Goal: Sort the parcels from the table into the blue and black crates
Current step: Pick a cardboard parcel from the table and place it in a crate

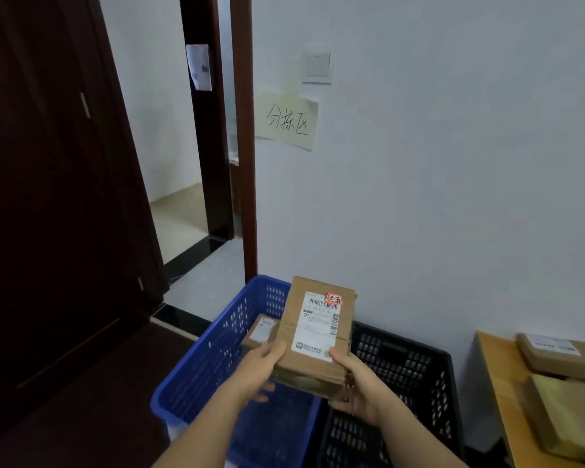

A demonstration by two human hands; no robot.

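Both grips, left hand point(260, 369) and right hand point(358, 383), holding labelled brown parcel point(314, 332), red-marked sticker point(334, 299), wall note point(287, 121) "分拣区"

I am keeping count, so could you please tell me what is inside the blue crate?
One small brown parcel with a white label lies inside the blue crate. The held parcel and the left hand cover part of the inside.

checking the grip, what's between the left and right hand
In the head view, the brown parcel sits between them: left hand grips its left edge, right hand its lower right corner, above the blue crate and black crate.
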